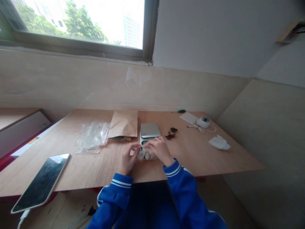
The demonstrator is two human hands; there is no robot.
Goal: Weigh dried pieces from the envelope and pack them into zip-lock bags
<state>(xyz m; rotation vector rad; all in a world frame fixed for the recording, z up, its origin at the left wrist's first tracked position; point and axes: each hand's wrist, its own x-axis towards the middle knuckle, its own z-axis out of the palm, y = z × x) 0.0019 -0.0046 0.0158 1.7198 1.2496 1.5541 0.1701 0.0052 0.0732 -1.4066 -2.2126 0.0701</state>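
Observation:
A clear plastic bag [147, 155] with pale and dark pieces inside lies near the table's front edge. My left hand [129, 156] pinches the bag's upper edge on the left. On the right, the fingers of my right hand [160, 148] are closed on the same edge. Just beyond my hands is a digital scale [150, 130] with a bare metal plate, its lower part partly hidden by my fingers. A brown paper bag [124, 123] lies left of the scale, with some pieces at its mouth. Several dark dried pieces [171, 133] rest right of the scale.
Clear plastic bags [92, 138] lie on the left of the wooden table [107, 165], with a phone [41, 181] at its front left. Toward the right are a white camera [203, 122] with its cable, crumpled white tissue [219, 142], white paper [188, 118] and a green-handled tool [181, 111].

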